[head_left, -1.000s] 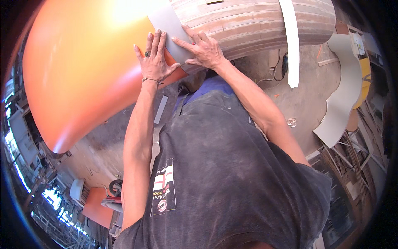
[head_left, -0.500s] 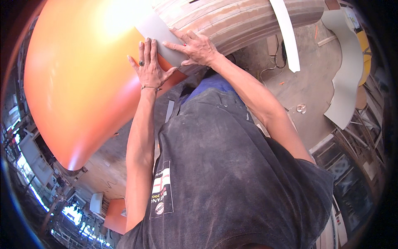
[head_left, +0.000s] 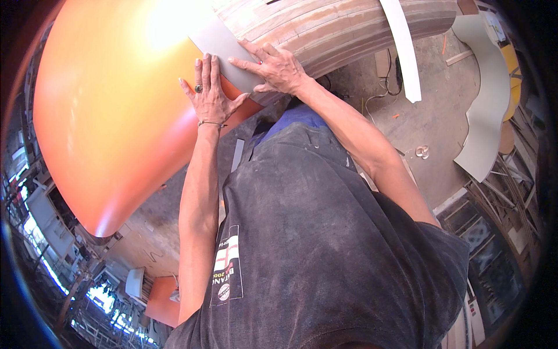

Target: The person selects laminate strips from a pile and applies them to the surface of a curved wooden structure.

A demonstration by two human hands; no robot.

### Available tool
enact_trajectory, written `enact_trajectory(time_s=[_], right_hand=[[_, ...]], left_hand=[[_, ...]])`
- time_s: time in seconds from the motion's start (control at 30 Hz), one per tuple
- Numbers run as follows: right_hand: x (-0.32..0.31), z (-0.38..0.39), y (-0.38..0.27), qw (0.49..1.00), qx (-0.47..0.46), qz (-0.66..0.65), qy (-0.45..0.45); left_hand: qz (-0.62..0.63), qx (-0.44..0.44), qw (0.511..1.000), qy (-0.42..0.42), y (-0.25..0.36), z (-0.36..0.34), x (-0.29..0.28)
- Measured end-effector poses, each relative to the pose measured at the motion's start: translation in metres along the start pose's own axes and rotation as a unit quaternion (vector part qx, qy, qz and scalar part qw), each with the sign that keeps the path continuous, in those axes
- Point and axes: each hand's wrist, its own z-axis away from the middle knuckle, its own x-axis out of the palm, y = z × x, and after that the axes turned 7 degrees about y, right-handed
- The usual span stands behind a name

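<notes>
A large, glossy orange curved panel (head_left: 116,128) fills the upper left. Over its right edge lies a thin grey sheet strip (head_left: 218,43), bent along the curve. My left hand (head_left: 212,99) rests flat with spread fingers on the orange surface, its fingertips at the strip's left edge. My right hand (head_left: 276,71) lies over the strip's right edge, fingers stretched out and pressing on it. Part of the strip is hidden under the right hand. To the right of it runs the ribbed, wood-strip curved body (head_left: 343,35). Neither hand grips anything.
A narrow white strip (head_left: 404,52) hangs across the wooden body. At the right stands a wavy grey sheet (head_left: 479,99) beside a yellow piece (head_left: 510,81). A cable (head_left: 383,87) and a roll of tape (head_left: 422,152) lie on the concrete floor. An orange board (head_left: 164,299) is at lower left.
Both hands stay almost in the same place on the panel and the strip. The view has shifted very slightly.
</notes>
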Motion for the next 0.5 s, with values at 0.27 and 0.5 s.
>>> enact_trajectory(time_s=[0.27, 0.5], right_hand=[[-0.0065, -0.0024, -0.0054, 0.998, 0.036, -0.026, -0.035], [-0.0048, -0.0012, -0.0079, 0.999, 0.042, -0.014, -0.018]], left_hand=[[0.022, -0.005, 1.000, -0.003, 0.0010, 0.0010, -0.0011], [0.016, -0.002, 1.000, -0.019, 0.0024, -0.0009, -0.0031]])
